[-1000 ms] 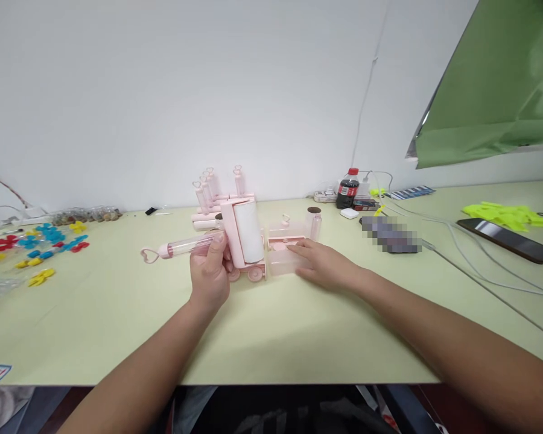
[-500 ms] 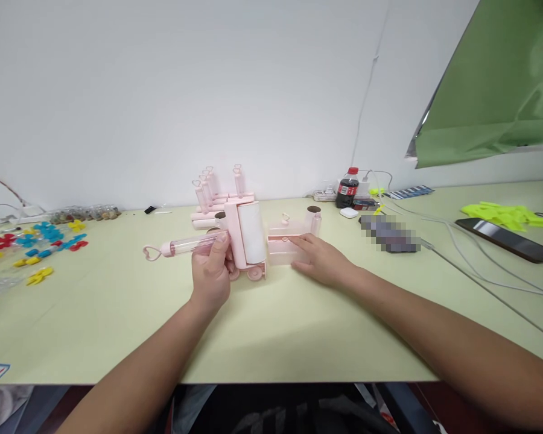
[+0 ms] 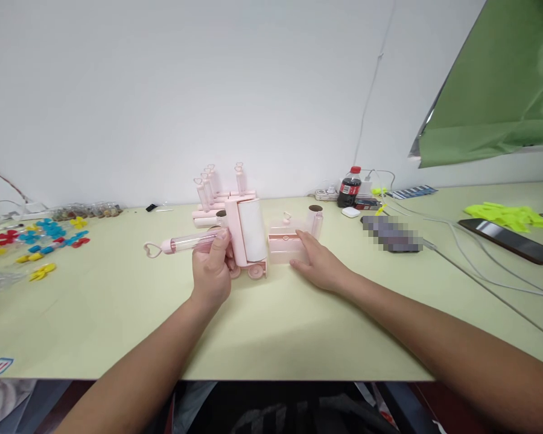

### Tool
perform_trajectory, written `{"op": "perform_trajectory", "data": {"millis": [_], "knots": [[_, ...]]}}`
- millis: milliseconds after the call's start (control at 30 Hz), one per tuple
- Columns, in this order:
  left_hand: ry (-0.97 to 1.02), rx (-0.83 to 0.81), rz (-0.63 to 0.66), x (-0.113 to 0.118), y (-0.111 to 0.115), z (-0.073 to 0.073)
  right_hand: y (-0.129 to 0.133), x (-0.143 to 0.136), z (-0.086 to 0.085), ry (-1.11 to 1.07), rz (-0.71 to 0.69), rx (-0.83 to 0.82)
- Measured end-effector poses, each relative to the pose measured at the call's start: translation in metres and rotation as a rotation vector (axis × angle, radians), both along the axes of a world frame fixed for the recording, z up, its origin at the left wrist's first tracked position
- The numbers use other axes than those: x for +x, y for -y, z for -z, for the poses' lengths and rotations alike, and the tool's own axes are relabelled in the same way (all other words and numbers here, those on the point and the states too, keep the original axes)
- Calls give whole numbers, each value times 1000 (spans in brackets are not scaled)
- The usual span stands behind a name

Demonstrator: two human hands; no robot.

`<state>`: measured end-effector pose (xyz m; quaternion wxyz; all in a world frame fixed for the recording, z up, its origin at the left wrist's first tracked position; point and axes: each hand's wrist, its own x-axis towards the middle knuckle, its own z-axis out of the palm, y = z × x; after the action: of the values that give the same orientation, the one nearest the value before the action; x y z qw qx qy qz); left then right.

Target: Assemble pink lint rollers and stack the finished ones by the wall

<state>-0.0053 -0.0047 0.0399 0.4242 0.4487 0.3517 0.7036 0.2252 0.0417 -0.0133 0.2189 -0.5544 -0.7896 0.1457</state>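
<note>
My left hand (image 3: 212, 265) is wrapped around a pink wheeled lint roller (image 3: 234, 235), raised and tilted. Its clear tube handle (image 3: 192, 241) with a heart-shaped end points left, and its white sticky roll (image 3: 252, 232) faces right. Against the right side of a pink translucent cover (image 3: 284, 248) lies my right hand (image 3: 321, 262), fingers stretched and thumb apart. Behind that cover sit another pale pink piece with a heart-shaped end (image 3: 287, 218) and an upright roll with a brown core (image 3: 315, 211). Further back stand several pink lint rollers (image 3: 208, 190), partly hidden by the held one.
Red, blue and yellow flower-shaped pieces (image 3: 47, 229) lie at the left. To the right are a cola bottle (image 3: 349, 188), a white square case (image 3: 350, 212), a pixelated object (image 3: 391, 233), a dark phone-like device (image 3: 507, 240), cables and neon yellow strips (image 3: 498, 217).
The right hand's fingers have drawn back a little to the right and lifted, baring more of the cover's top. The left hand keeps its hold on the lint roller, nearly unmoved.
</note>
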Motion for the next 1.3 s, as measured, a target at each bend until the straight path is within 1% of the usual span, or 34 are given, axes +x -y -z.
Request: {"op": "perform_trajectory", "data": {"millis": [133,233,267,333,367,400,433,467,500,567,600,633,667,700,733,800,833,867,900,933,1000,1067,1100,1200,1300], "knots": [[12,-10,10,-1,0,-1,-1,0,0,-23,21,16],[14,-28,85,-1,-2,3,4,0,-5,-118,24,105],[-2,-32,116,0,-2,6,8,-1,-7,-182,-4,146],[-69,-42,204,5,-2,12,19,-6,-13,-369,-137,169],[-113,-54,267,8,-2,16,25,-10,-15,-487,-234,134],[-158,-73,335,11,-1,20,31,-14,-18,-609,-331,60],[-198,-96,403,13,0,24,35,-18,-20,-713,-388,-17],[-233,-127,465,16,1,26,39,-21,-22,-795,-402,-77],[-268,-165,509,17,3,28,40,-23,-23,-855,-385,-116],[-387,-247,571,17,7,27,40,-24,-23,-916,-295,-107],[-485,-263,602,16,10,24,38,-22,-23,-924,-252,-74],[-598,-239,624,14,13,20,35,-20,-22,-918,-217,-29],[-716,-171,627,12,17,13,33,-18,-20,-894,-187,21],[-822,-53,600,10,20,6,31,-16,-19,-852,-158,70],[-896,96,525,9,23,-3,30,-14,-18,-798,-136,113],[-979,395,290,7,25,-23,32,-13,-17,-677,-119,171],[-1023,510,181,7,25,-34,34,-14,-17,-624,-125,182],[-1082,585,124,8,23,-44,37,-15,-18,-580,-142,182],[-1145,622,108,9,19,-54,41,-16,-19,-545,-166,180],[-1210,626,138,10,14,-62,44,-17,-20,-517,-193,181],[-1323,576,281,11,3,-76,48,-19,-23,-474,-245,213],[-1385,509,431,12,-8,-85,50,-19,-24,-449,-283,266],[-1397,488,486,12,-12,-88,50,-19,-24,-442,-294,290],[-1382,465,566,12,-18,-92,47,-15,-22,-421,-307,354],[-1331,463,602,12,-13,-94,47,-12,-22,-390,-332,469]]}}
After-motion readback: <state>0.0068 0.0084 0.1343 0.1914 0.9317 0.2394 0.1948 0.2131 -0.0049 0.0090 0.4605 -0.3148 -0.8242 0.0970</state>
